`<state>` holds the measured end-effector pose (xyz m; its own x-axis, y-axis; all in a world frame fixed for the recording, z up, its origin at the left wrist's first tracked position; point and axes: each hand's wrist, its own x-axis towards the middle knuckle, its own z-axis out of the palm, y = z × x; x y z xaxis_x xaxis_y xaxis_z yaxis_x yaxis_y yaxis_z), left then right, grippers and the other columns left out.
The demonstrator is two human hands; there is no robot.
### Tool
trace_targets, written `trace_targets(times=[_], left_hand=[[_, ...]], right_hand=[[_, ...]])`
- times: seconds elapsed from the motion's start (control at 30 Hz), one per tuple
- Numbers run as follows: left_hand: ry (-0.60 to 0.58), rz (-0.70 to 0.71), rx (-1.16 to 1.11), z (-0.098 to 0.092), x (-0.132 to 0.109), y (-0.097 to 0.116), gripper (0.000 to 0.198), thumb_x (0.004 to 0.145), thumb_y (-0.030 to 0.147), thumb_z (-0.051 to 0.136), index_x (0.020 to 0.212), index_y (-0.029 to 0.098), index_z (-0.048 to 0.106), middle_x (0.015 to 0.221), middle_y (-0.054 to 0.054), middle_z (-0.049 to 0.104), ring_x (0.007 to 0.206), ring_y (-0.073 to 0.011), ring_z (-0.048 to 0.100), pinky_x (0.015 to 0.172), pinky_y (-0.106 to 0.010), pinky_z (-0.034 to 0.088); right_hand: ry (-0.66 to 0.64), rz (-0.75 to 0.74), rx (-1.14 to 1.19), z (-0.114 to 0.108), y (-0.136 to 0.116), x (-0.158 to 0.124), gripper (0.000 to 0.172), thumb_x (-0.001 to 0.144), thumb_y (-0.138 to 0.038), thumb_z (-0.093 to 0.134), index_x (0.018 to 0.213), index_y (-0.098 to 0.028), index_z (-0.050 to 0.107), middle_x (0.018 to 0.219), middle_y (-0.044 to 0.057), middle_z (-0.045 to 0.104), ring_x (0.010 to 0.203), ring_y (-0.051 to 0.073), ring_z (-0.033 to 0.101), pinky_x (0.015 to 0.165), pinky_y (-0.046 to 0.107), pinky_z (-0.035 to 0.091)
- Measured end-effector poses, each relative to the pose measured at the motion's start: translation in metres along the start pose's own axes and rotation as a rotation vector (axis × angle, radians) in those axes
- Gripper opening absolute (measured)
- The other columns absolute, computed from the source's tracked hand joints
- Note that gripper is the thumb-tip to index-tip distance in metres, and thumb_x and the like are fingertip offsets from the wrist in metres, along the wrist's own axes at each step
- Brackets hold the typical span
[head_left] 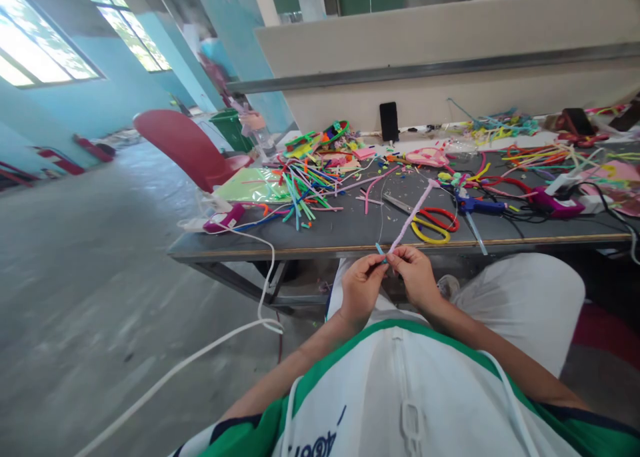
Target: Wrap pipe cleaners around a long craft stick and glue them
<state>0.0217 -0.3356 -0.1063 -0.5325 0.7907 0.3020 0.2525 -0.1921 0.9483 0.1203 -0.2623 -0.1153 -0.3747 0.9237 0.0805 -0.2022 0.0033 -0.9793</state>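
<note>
Just in front of the table edge, my left hand [361,285] pinches a short light-blue tube [380,249] between thumb and fingertips. Against it, my right hand [416,277] is closed on the lower end of a fuzzy pink pipe cleaner [413,217], which slants up over the tabletop. The fingertips of both hands meet, so the point where the pieces join is hidden. Scissors [434,227] with red and yellow handles lie behind the pipe cleaner, and a blue glue gun [481,205] rests to their right.
Colourful tubes [300,190] and craft scraps pile up on the dark table [345,230]. A phone [389,122] leans at the back. Purple power strips [555,202] sit right and left, and a white cable [200,354] hangs to the floor. A red chair [175,140] stands left.
</note>
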Motion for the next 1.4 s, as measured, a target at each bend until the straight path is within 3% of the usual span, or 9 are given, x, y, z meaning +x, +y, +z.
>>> trace_targets(times=[0.13, 0.3, 0.47, 0.6, 0.77, 0.83, 0.93, 1.13, 1.4], left_hand=[[0.046, 0.133, 0.086, -0.002, 0.002, -0.003, 0.017, 0.073, 0.019, 0.067, 0.088, 0.026, 0.074, 0.091, -0.005, 0.071, 0.087, -0.0202, 0.063, 0.086, -0.033, 0.048], [0.042, 0.173, 0.094, -0.002, 0.004, 0.000, 0.016, 0.073, 0.018, 0.066, 0.084, 0.026, 0.075, 0.092, -0.005, 0.071, 0.087, -0.0199, 0.063, 0.088, -0.034, 0.046], [-0.003, -0.013, -0.005, -0.001, 0.005, -0.001, 0.010, 0.071, 0.021, 0.067, 0.079, 0.022, 0.073, 0.081, -0.004, 0.070, 0.078, -0.0179, 0.062, 0.075, -0.029, 0.048], [-0.037, -0.188, -0.112, -0.002, 0.009, 0.001, 0.007, 0.068, 0.021, 0.068, 0.074, 0.018, 0.069, 0.065, 0.000, 0.064, 0.062, -0.0119, 0.056, 0.058, -0.022, 0.044], [-0.111, -0.363, -0.523, -0.008, 0.014, 0.016, 0.017, 0.062, 0.022, 0.074, 0.073, 0.014, 0.064, 0.058, 0.001, 0.057, 0.049, -0.0062, 0.046, 0.048, -0.019, 0.034], [-0.147, -0.407, -0.601, -0.011, 0.015, 0.024, 0.021, 0.059, 0.022, 0.077, 0.072, 0.012, 0.063, 0.059, 0.000, 0.056, 0.051, -0.0067, 0.047, 0.047, -0.020, 0.033], [-0.169, -0.441, -0.636, -0.012, 0.014, 0.032, 0.024, 0.057, 0.022, 0.079, 0.071, 0.012, 0.063, 0.061, -0.001, 0.057, 0.054, -0.0075, 0.050, 0.047, -0.019, 0.033], [-0.070, -0.318, -0.498, -0.005, 0.010, 0.019, 0.017, 0.063, 0.021, 0.074, 0.074, 0.014, 0.063, 0.061, 0.001, 0.058, 0.052, -0.0062, 0.048, 0.050, -0.020, 0.035], [0.026, -0.150, -0.151, -0.004, 0.015, -0.005, 0.011, 0.069, 0.022, 0.068, 0.079, 0.017, 0.067, 0.073, -0.002, 0.066, 0.069, -0.0131, 0.058, 0.066, -0.024, 0.045]], right_hand=[[0.013, -0.037, -0.021, 0.001, 0.000, 0.000, 0.019, 0.071, -0.036, 0.068, 0.069, -0.019, 0.061, 0.062, -0.002, 0.057, 0.054, 0.011, 0.045, 0.053, 0.025, 0.034], [0.031, -0.064, -0.048, 0.000, 0.002, 0.001, 0.018, 0.072, -0.036, 0.067, 0.070, -0.019, 0.062, 0.063, -0.002, 0.058, 0.055, 0.012, 0.046, 0.053, 0.025, 0.034], [0.034, -0.063, -0.140, -0.001, 0.000, 0.000, 0.018, 0.071, -0.037, 0.067, 0.069, -0.019, 0.062, 0.062, 0.000, 0.060, 0.057, 0.014, 0.048, 0.054, 0.026, 0.036], [0.034, -0.058, -0.238, 0.001, -0.009, -0.001, 0.017, 0.071, -0.035, 0.065, 0.067, -0.018, 0.062, 0.065, 0.001, 0.061, 0.061, 0.015, 0.051, 0.058, 0.027, 0.039], [-0.176, -0.126, -0.315, -0.003, -0.033, 0.001, 0.021, 0.068, -0.026, 0.067, 0.087, -0.020, 0.064, 0.075, 0.000, 0.063, 0.060, 0.013, 0.050, 0.059, 0.026, 0.040], [-0.253, -0.193, -0.349, -0.007, -0.040, 0.001, 0.027, 0.068, -0.021, 0.066, 0.095, -0.021, 0.065, 0.076, 0.000, 0.064, 0.058, 0.013, 0.050, 0.058, 0.026, 0.040], [-0.278, -0.256, -0.423, -0.010, -0.043, 0.002, 0.020, 0.071, -0.018, 0.061, 0.089, -0.022, 0.069, 0.072, 0.000, 0.066, 0.061, 0.015, 0.054, 0.061, 0.028, 0.041], [-0.177, -0.266, -0.523, -0.008, -0.034, 0.004, 0.009, 0.071, -0.021, 0.063, 0.075, -0.023, 0.071, 0.074, 0.003, 0.071, 0.070, 0.020, 0.061, 0.068, 0.032, 0.042], [-0.064, -0.092, -0.284, 0.001, -0.019, 0.000, 0.011, 0.068, -0.030, 0.066, 0.068, -0.019, 0.066, 0.068, 0.002, 0.067, 0.065, 0.017, 0.057, 0.063, 0.029, 0.043]])
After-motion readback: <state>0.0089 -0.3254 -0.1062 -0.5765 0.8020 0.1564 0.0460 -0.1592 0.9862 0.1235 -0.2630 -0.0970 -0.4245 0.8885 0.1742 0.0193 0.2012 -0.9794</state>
